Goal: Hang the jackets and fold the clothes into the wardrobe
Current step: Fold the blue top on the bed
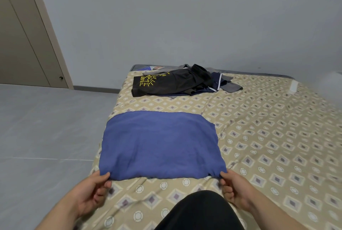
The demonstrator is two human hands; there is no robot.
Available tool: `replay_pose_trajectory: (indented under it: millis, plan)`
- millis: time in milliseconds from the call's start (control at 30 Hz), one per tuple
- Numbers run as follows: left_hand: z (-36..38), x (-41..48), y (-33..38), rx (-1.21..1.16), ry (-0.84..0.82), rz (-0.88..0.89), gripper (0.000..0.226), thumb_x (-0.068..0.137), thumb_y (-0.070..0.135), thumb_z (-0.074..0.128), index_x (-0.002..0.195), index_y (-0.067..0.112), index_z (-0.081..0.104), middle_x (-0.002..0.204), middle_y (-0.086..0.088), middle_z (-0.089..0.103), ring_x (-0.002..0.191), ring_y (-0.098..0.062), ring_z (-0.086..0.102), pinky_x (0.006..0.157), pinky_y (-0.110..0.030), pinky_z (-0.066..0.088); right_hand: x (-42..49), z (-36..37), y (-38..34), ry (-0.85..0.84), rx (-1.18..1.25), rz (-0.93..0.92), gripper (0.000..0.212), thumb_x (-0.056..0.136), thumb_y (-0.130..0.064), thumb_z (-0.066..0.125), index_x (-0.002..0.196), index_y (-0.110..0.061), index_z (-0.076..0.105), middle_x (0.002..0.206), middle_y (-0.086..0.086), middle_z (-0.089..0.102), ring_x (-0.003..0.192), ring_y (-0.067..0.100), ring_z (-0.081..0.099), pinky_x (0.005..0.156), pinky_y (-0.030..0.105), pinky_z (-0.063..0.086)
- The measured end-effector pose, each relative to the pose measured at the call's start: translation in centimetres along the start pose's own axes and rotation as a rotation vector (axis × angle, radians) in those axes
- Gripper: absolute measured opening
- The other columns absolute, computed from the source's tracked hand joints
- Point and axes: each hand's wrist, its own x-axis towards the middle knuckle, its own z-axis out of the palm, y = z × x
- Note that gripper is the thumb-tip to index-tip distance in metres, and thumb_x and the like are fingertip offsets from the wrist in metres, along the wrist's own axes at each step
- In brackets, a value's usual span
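On the bed's near end, close to its left edge, lies the blue garment, folded into a flat rectangle. The left hand and right hand each pinch one of its near corners, each grip closed on cloth between thumb and fingers, most likely to keep the fold taut and square for another fold or a lift. Toward the bed's far end a pile of dark clothes lies unfolded, with bare sheet between, and off the bed's left edge open floor leads to what looks like the wardrobe.
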Motion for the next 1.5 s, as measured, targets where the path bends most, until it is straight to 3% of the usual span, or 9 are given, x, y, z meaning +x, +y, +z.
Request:
replay_pose_trajectory:
  millis: [200, 433, 533, 767, 1000, 1167, 1267, 1367, 1500]
  plan:
    - [0.3, 0.1, 0.0, 0.055, 0.022, -0.011, 0.018, 0.077, 0.017, 0.063, 0.083, 0.017, 0.046, 0.057, -0.007, 0.052, 0.033, -0.008, 0.033, 0.038, -0.008, 0.023, -0.6, 0.3, -0.4, -0.041, -0.287, -0.057, 0.01, 0.099, -0.009, 0.052, 0.107, -0.005, 0.057, 0.07, 0.008, 0.058, 0.05, 0.014, 0.038, 0.043, 0.022, 0.029]
    - [0.6, -0.5, 0.0, 0.259, 0.015, 0.077, 0.005, 0.096, 0.011, 0.053, 0.096, 0.015, 0.05, 0.065, -0.012, 0.054, 0.038, -0.01, 0.033, 0.037, -0.012, 0.023, -1.0, 0.7, -0.5, -0.078, -0.34, -0.144, 0.02, 0.098, -0.002, 0.054, 0.115, -0.008, 0.062, 0.081, 0.015, 0.063, 0.05, 0.018, 0.038, 0.043, 0.024, 0.03]
    - [0.3, -0.1, -0.2, 0.39, 0.079, 0.125, 0.005, 0.098, 0.009, 0.051, 0.095, 0.011, 0.048, 0.064, -0.012, 0.056, 0.04, -0.01, 0.034, 0.038, -0.014, 0.022, -0.9, 0.8, -0.5, -0.03, -0.452, -0.166, 0.012, 0.099, -0.002, 0.052, 0.107, 0.005, 0.057, 0.077, 0.015, 0.065, 0.048, 0.018, 0.044, 0.041, 0.024, 0.032]
    - [-0.4, 1.0, -0.3, 0.419, 0.334, 0.233, 0.009, 0.099, 0.016, 0.05, 0.097, 0.01, 0.055, 0.06, -0.011, 0.057, 0.041, -0.015, 0.045, 0.04, -0.015, 0.027, -0.4, 1.0, -0.5, 0.118, -0.515, -0.164, 0.018, 0.102, -0.015, 0.047, 0.106, 0.001, 0.053, 0.074, 0.015, 0.063, 0.046, 0.021, 0.045, 0.041, 0.024, 0.034]
    - [-0.6, 0.0, 0.6, 0.103, 0.421, 0.232, 0.004, 0.096, 0.006, 0.057, 0.094, 0.005, 0.054, 0.084, -0.017, 0.061, 0.058, -0.022, 0.065, 0.04, -0.023, 0.053, -0.7, -0.5, -1.4, 0.246, -0.021, -0.056, 0.009, 0.102, -0.008, 0.047, 0.099, 0.0, 0.05, 0.067, 0.01, 0.049, 0.05, 0.019, 0.047, 0.041, 0.025, 0.049]
    - [-0.3, -1.6, 1.8, -0.126, 0.386, 0.195, 0.005, 0.095, 0.006, 0.059, 0.098, 0.004, 0.056, 0.074, -0.012, 0.06, 0.035, -0.01, 0.059, 0.035, -0.018, 0.048, -3.0, 0.9, -3.3, 0.126, 0.27, -0.019, 0.007, 0.099, -0.004, 0.053, 0.093, 0.0, 0.056, 0.053, 0.007, 0.056, 0.037, 0.012, 0.057, 0.038, 0.021, 0.051]
    - [0.2, -3.0, 3.0, -0.152, 0.425, 0.292, 0.023, 0.095, 0.002, 0.051, 0.118, 0.006, 0.053, 0.047, -0.008, 0.057, 0.029, -0.005, 0.05, 0.032, -0.012, 0.04, -4.9, 2.0, -5.1, 0.06, 0.301, -0.094, 0.01, 0.097, -0.002, 0.049, 0.096, -0.009, 0.055, 0.049, 0.002, 0.051, 0.034, 0.007, 0.048, 0.034, 0.015, 0.043]
    - [1.3, -5.2, 4.8, -0.176, 0.434, 0.457, 0.049, 0.092, -0.002, 0.041, 0.138, 0.015, 0.044, 0.063, -0.008, 0.044, 0.027, -0.003, 0.039, 0.033, -0.009, 0.032, -6.6, 2.8, -7.0, 0.057, 0.304, -0.235, 0.026, 0.094, 0.0, 0.045, 0.107, -0.02, 0.057, 0.053, 0.0, 0.044, 0.036, 0.007, 0.038, 0.033, 0.016, 0.034]
    - [3.1, -8.7, 7.2, -0.249, 0.312, 0.602, 0.023, 0.099, 0.005, 0.039, 0.102, 0.016, 0.059, 0.076, -0.004, 0.045, 0.032, -0.001, 0.047, 0.037, -0.009, 0.04, -10.3, 3.7, -9.6, -0.023, 0.441, -0.401, 0.019, 0.097, -0.004, 0.046, 0.105, -0.013, 0.06, 0.057, 0.002, 0.056, 0.043, 0.008, 0.052, 0.037, 0.013, 0.036]
